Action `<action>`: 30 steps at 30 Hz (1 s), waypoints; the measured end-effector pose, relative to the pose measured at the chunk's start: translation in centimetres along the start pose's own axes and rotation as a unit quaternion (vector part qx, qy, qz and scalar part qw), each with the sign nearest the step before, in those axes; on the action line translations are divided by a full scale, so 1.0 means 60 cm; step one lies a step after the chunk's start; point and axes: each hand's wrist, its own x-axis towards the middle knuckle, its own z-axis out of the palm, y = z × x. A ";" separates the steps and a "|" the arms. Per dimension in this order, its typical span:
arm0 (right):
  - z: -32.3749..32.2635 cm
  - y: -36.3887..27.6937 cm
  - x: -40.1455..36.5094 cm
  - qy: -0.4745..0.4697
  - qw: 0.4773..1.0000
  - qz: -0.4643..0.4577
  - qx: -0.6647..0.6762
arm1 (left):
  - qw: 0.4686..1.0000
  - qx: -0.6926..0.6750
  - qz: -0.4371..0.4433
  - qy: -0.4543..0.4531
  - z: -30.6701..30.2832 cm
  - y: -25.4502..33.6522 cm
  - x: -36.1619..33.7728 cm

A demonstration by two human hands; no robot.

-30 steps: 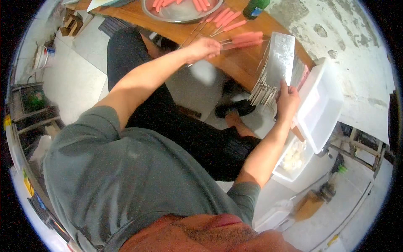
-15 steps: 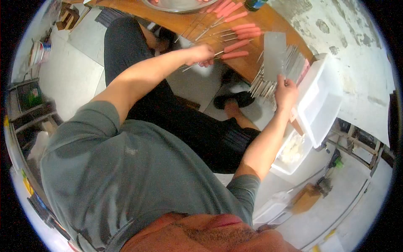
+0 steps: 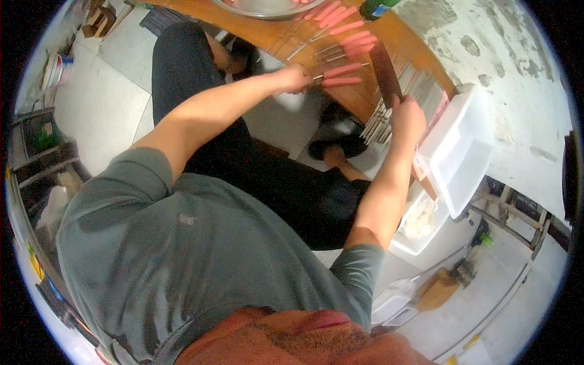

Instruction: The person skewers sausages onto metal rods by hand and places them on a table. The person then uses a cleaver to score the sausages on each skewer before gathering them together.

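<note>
My left hand (image 3: 294,79) is closed around the stick ends of skewered pink sausages (image 3: 342,75), which lie over the wooden table. My right hand (image 3: 409,119) grips a cleaver (image 3: 385,76), its broad blade dark and tilted, pointing toward the sausages. Close to the blade tip lie other skewered sausages (image 3: 359,42), and more sausages (image 3: 330,14) are fanned out farther along the table. A bundle of thin sticks (image 3: 420,85) lies beside and partly behind the cleaver. The cleaver's handle is hidden in my fist.
At the far table (image 3: 243,29) edge stands a metal bowl (image 3: 261,11) with pink pieces, near a green bottle (image 3: 373,8). A white plastic bin (image 3: 465,152) leans at the right, above a white tub (image 3: 420,220) with pale contents. My bent legs are below the table.
The cleaver has turned from a pale, flat-facing blade to a dark, slanted one and shifted left toward the sausages. My right hand moved slightly up and left. My left hand stays nearly in place.
</note>
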 end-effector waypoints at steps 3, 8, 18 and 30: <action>0.006 -0.028 0.011 -0.010 1.000 -0.005 -0.008 | 0.999 0.013 -0.010 0.041 -0.010 0.008 0.006; 0.011 -0.018 0.013 0.005 0.998 0.005 0.059 | 0.993 0.059 0.027 0.099 -0.047 0.015 0.003; 0.078 0.035 -0.051 -0.016 0.960 0.055 0.275 | 0.999 -0.027 0.029 -0.004 0.006 0.007 -0.009; 0.134 -0.014 -0.076 -0.035 0.965 -0.025 0.260 | 0.989 -0.139 0.000 -0.042 0.016 -0.016 -0.009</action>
